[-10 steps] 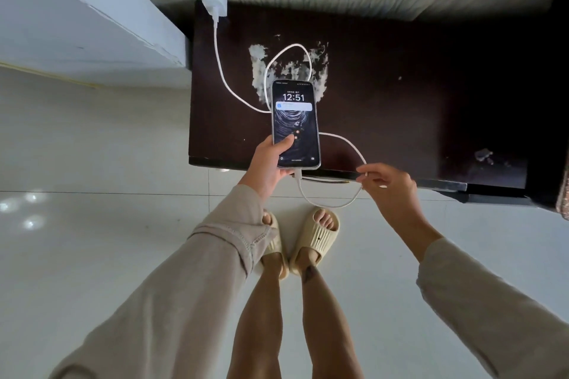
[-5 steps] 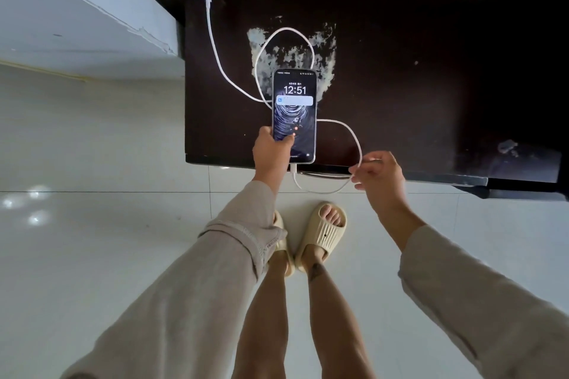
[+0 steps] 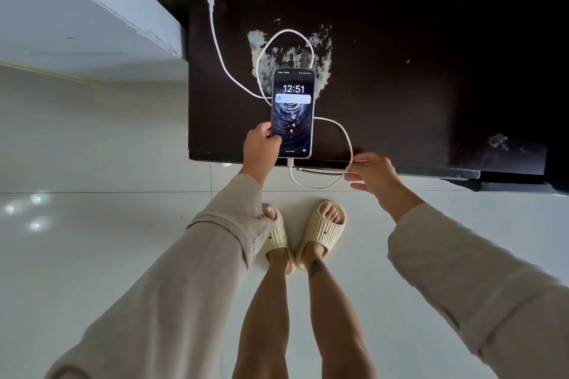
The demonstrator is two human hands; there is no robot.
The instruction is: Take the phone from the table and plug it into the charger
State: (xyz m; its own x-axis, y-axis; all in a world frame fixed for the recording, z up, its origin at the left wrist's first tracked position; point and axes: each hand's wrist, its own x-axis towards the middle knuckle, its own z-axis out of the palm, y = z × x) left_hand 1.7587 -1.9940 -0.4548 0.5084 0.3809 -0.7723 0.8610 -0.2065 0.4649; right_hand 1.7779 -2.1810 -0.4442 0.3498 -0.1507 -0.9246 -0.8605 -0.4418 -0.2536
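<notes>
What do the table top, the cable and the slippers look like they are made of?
Table top: dark brown wood or veneer, probably; the finish has flaked off in a pale patch behind the phone.
Cable: white, smooth, flexible, likely rubbery plastic; it lies in loose loops.
Slippers: cream, matte, thick, ribbed on top, apparently moulded foam or soft rubber.

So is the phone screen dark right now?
No, the phone held by the left hand has a lit screen showing 12:51, with the cable plugged into its lower end.
</notes>
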